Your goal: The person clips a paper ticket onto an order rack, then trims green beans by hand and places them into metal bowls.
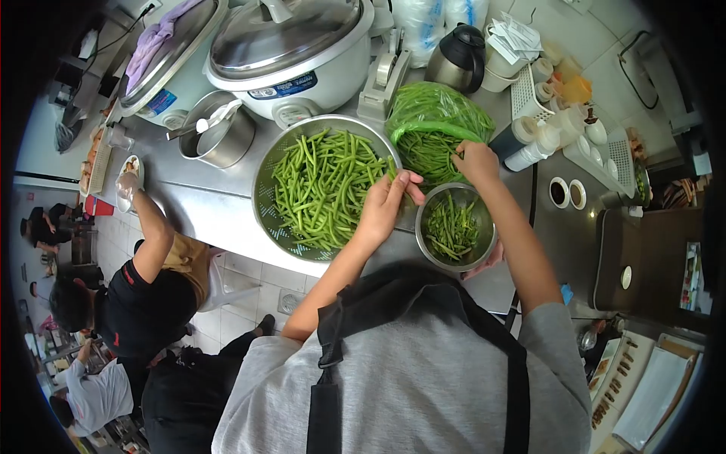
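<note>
Left hand (pixel 384 206) pinching green beans (pixel 392 168) at colander (pixel 262 170) rim, right hand (pixel 478 162) at open bag (pixel 446 106), its grip unclear

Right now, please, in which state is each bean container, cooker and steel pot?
Perforated steel colander: uncovered, holding green beans
Small round steel bowl: uncovered, holding green pieces
See-through plastic bag: open, holding green beans
Large white cooker with metal lid: covered
White cooker with purple cloth: covered
Deep steel pot: uncovered
</note>
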Demonstrator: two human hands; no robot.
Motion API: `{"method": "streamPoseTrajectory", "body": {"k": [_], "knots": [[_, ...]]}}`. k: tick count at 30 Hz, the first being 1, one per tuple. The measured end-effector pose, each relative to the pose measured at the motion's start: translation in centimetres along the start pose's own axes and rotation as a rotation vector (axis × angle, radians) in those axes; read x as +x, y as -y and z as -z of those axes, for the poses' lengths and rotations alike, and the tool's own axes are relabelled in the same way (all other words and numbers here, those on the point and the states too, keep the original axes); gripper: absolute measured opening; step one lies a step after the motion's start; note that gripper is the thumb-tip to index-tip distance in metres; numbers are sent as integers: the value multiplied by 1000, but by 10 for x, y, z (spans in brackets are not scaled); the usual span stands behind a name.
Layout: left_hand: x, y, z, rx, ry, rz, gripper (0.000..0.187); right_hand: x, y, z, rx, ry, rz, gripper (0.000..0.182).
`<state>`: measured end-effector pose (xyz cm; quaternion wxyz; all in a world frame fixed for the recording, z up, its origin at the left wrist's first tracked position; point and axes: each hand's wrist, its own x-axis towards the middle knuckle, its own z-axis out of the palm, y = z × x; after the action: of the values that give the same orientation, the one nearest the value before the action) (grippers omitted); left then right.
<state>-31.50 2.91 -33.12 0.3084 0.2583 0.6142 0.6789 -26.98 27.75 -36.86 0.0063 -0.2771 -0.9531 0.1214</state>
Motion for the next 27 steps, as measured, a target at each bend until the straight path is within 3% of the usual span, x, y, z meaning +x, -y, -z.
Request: {"method": "streamPoseTrajectory", "body": {"k": [6,11,13,19,21,24,27], "knots": [[-4,-5,-26,-59,191,29,31,-14,8,7,80,-115,32,19],[-11,-5,-33,58,169,52,32,-60,28,46,175,-178,44,22],[-12,-11,-35,202,135,31,32,-79,35,67,312,-27,18,25],[-15,-10,-40,409,32,-419,33,-133,40,83,859,258,157,29],[-23,-21,-35,440,84,-359,33,-146,48,79,1083,288,268,29],[-28,-25,-31,483,62,-360,36,-161,50,102,1123,621,96,28],[-30,-31,-25,510,20,-350,42,-166,48,100,1300,719,75,30]]}}
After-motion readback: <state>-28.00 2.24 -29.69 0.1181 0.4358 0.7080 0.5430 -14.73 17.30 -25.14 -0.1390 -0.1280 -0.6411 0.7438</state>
